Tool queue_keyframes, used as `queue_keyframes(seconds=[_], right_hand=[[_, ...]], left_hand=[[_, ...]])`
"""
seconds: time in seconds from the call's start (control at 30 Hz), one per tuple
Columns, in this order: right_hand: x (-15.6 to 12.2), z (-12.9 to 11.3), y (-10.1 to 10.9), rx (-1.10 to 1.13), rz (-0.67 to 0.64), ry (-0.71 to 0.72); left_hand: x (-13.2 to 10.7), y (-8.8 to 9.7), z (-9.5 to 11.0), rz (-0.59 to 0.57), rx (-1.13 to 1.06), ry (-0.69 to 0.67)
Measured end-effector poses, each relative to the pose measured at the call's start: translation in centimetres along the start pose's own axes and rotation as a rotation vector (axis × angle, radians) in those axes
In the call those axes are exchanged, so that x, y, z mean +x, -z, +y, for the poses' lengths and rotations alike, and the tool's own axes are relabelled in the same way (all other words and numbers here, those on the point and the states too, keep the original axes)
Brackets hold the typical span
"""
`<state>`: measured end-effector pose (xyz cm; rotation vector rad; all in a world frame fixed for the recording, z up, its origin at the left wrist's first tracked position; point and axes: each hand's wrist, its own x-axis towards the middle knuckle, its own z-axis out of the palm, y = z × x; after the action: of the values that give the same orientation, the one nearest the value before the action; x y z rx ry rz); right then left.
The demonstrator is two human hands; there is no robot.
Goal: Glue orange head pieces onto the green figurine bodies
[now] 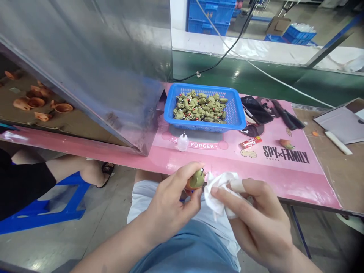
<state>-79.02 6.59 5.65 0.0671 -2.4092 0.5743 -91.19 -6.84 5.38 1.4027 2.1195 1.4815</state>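
Observation:
Between the thumb and fingers of my left hand [173,201] is a small figurine part [196,179], olive green with an orange-brown lower portion. My right hand [256,212] pinches a crumpled white tissue [222,191] just right of the part; whether they touch I cannot tell. A light wrap [237,185] covers one right fingertip. Beyond my hands, a blue basket [241,113] holds many small green pieces [200,106]. A small translucent bottle with a thin tip [183,142] stands in front of the basket.
A metal partition [113,68] rises at left, with orange pieces [35,102] behind it. The pink mat [182,163] bears a dark phone [257,109], a red packet [250,142] and another orange-green piece [286,144]. A person's leg [71,168] and blue stool [71,201] are at left.

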Motion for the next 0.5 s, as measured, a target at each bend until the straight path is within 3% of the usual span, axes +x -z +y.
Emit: queue_keyframes(seconds=[0.13, 0.23, 0.3, 0.4, 0.5], right_hand=[[1.2, -1.1, -0.1, 0.003, -0.064, 0.081], [1.1, -0.3, -0.1, -0.123, -0.111, 0.122], [0.6, 1.1, 0.0, -0.324, -0.173, 0.060], [-0.5, 3.4, 0.2, -0.542, -0.256, -0.147], [-1.0, 3.8, 0.5, -0.355, -0.185, -0.206]], left_hand=[[0.1, 0.0, 0.2, -0.054, 0.080, -0.026], [0.1, 0.0, 0.0, -0.053, 0.160, -0.079], [0.1, 0.0, -0.1, -0.008, 0.195, -0.115], [0.1, 0.1, -0.2, 0.031, 0.136, -0.080], [0.1, 0.1, -0.3, -0.019, 0.000, 0.030]])
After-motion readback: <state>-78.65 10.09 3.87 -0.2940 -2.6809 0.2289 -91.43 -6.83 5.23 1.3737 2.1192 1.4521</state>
